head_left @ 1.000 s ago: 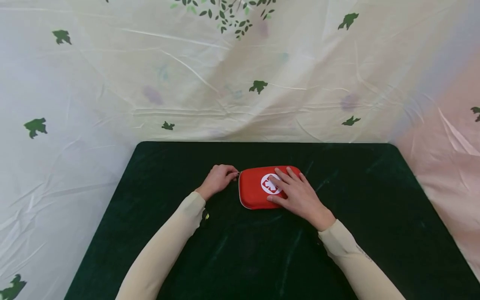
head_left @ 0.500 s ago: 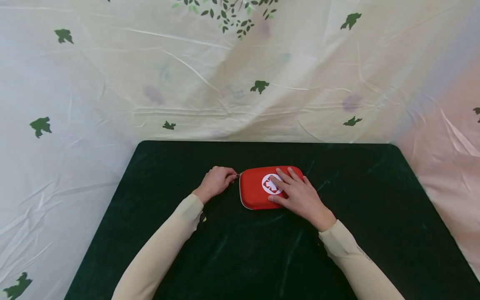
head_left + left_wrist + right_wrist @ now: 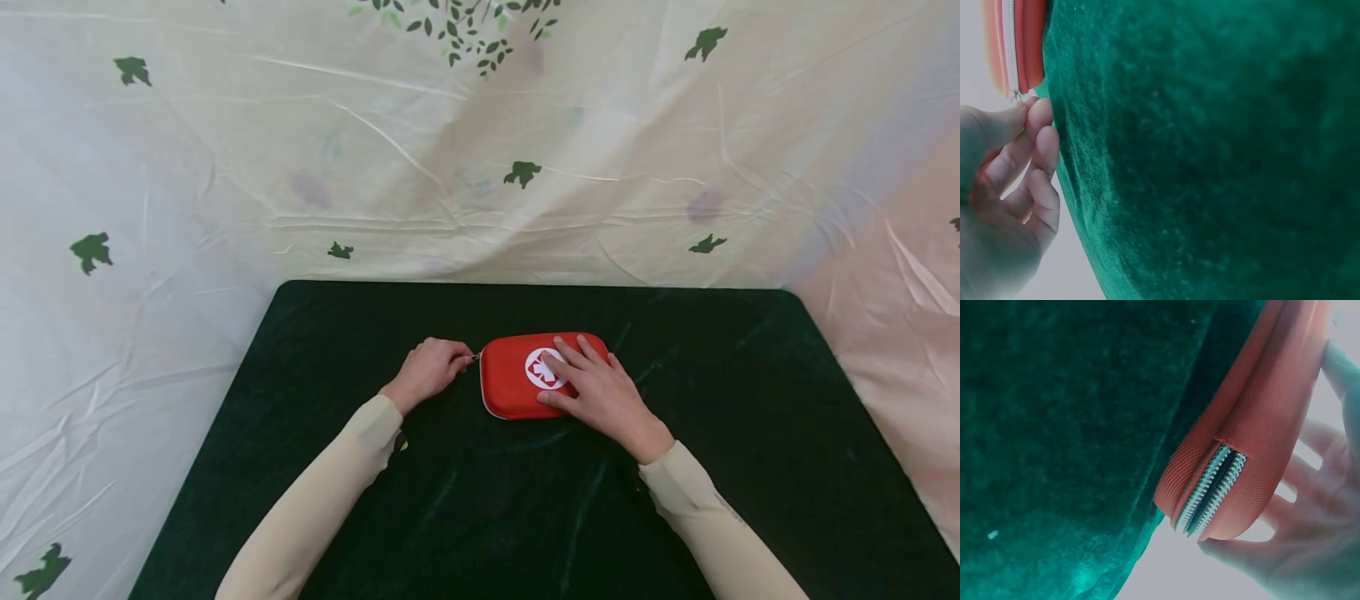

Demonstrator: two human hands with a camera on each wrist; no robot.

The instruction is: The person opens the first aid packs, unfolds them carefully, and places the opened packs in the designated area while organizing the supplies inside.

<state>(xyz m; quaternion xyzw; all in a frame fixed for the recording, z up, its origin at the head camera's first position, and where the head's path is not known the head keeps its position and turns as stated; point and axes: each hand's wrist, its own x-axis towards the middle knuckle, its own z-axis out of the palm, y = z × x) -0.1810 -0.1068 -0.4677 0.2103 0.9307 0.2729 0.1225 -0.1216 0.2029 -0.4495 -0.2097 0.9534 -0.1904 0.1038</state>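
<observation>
A red zippered first-aid case [image 3: 504, 385] with a white round emblem lies on a dark green cloth. At its left end my left hand [image 3: 426, 371] pinches the small metal zipper pull [image 3: 1016, 96] between thumb and forefinger. In the left wrist view the zipper teeth [image 3: 1009, 44] above the pull are closed together. My right hand [image 3: 603, 398] rests on the right part of the lid with fingers spread, partly covering the emblem. The right wrist view shows parted zipper teeth [image 3: 1213, 487] at one end of the zipper, with a narrow gap between the rows.
The green velvety cloth [image 3: 495, 517] covers the table, whose far edge meets a pale fabric backdrop [image 3: 420, 192] printed with green birds and leaves. Cream sleeves [image 3: 322, 492] cover both forearms.
My left hand has slid a little toward me along the case's left end, pulling the zipper pull with it. The right hand keeps its place on the lid.
</observation>
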